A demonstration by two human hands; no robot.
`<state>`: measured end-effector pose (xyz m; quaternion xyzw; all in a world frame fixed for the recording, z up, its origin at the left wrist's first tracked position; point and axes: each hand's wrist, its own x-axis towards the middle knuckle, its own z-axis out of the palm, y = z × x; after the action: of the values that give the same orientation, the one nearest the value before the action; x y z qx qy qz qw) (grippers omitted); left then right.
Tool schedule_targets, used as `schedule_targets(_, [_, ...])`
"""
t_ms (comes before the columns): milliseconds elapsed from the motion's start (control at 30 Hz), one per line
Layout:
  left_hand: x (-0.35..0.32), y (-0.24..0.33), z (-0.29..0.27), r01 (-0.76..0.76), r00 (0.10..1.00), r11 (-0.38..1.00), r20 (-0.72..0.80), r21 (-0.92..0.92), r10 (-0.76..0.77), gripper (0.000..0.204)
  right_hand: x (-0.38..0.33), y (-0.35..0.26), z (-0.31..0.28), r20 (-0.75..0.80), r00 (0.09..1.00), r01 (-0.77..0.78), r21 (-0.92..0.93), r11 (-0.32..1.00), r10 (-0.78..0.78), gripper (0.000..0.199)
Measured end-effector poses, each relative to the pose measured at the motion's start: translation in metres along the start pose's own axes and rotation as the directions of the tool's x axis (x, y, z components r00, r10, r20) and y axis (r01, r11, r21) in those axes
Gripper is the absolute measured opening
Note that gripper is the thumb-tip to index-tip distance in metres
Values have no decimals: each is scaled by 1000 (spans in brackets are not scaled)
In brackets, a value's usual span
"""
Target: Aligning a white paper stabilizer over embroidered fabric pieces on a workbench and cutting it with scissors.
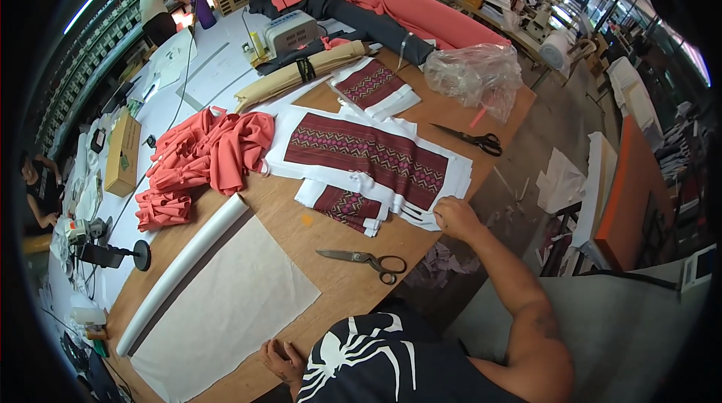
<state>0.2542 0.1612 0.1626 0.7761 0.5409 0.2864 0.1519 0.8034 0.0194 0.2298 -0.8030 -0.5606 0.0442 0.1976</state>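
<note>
My right hand is closed on the near right corner of a white cloth with maroon patterned panels, which lies spread on the wooden tabletop. Fingers apart and holding nothing, my left hand rests at the table's near edge, beside a pale sheet partly unrolled from a white roll. A smaller folded maroon-patterned piece lies just left of the large cloth, and another patterned piece is beyond it. Between my hands lies a pair of dark scissors.
A second pair of scissors lies near the right table edge. Crumpled coral fabric is heaped on the left. Farther back are a clear plastic bag, fabric rolls and a grey box-shaped device. Other people are at the far left.
</note>
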Motion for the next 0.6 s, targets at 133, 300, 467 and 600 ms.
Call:
schedule_targets(133, [2,6,-3,31,999,999,26,-16,-31,31,2,9,-6,66,997,-53,47,997,50,10])
schedule_targets(300, [3,12,-6,37,999,999,15,-5,-37,29,16,0,-22,66,975,-222,191,956,213,9])
schedule_targets(467, [6,15,-9,19,999,999,36,46,-21,28,25,11,-18,64,911,-408,299,863,408,8])
schedule_targets(600, [6,14,-7,10,999,998,44,54,-13,29,15,26,-3,-15,999,-44,207,977,49,13])
